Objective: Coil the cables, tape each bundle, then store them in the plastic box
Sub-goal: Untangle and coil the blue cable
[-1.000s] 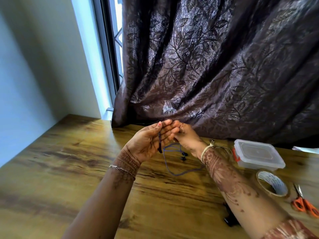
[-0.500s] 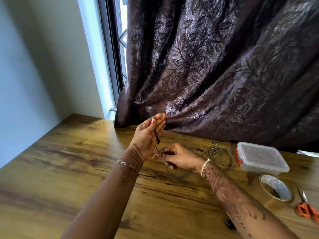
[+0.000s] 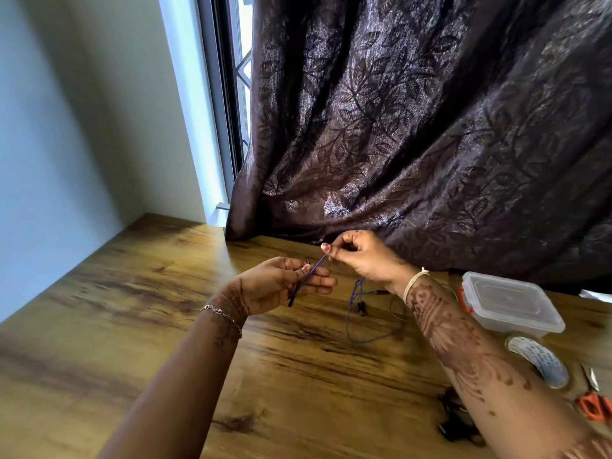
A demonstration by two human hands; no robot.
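Judging progress as early: only starting to coil, not yet taping, not yet storing.

Lying nearest, at 5 o'clock on the table [image 3: 132,326]: a dark item [image 3: 458,422], blurred, possibly another cable; cannot tell.

Waiting untouched at 4 o'clock: scissors [image 3: 592,400], then tape [image 3: 538,361] just beyond.

Pinching the cable [image 3: 314,267] at centre with the left hand [image 3: 281,283], closing thumb and curled fingers on it near a dark end piece, letting that end hang below the palm.

Pinching the same cable a little farther on, at 1 o'clock of the left hand, with the right hand [image 3: 361,260], curling the fingers tight and pressing the thumb tip on the strand.

Running taut between the two grips, then trailing slack below the right wrist and looping loosely on the table, forming no turns yet.

Appearing thin, blue-purple and limp, carrying small dark buds [image 3: 361,308] partway down the loop.

Sitting at 3 o'clock, beyond the tape: box [image 3: 510,303], lid on, seemingly holding nothing.

Hanging farthest, at 12 o'clock: curtain [image 3: 430,127].
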